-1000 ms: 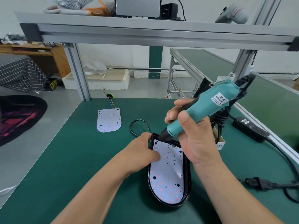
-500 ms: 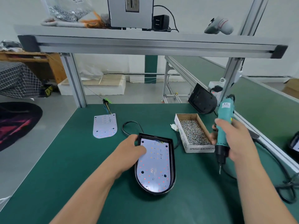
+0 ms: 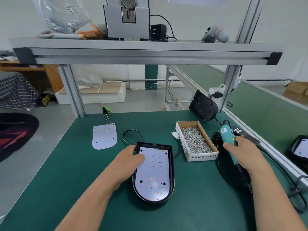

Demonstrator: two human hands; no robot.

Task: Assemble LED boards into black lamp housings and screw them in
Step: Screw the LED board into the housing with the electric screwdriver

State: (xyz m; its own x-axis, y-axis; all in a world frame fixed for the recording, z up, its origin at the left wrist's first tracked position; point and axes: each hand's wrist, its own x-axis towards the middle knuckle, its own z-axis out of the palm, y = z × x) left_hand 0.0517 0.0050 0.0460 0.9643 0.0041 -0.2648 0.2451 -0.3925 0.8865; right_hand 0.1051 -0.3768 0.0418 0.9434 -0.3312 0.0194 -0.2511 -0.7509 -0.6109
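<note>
A dark green table mat carries a glossy black lamp housing holding a white LED board speckled with small red and orange dots. A 2nd white board with the same red speckle trails blue and yellow wires to a bright green connector. To the right, a cardboard box, brown inside and white-sided with black lettering, holds silver screws beside a teal electric screwdriver with a black tip; behind are a silver aluminium frame, a black-and-white checked cloth and a black rug streaked red.
</note>
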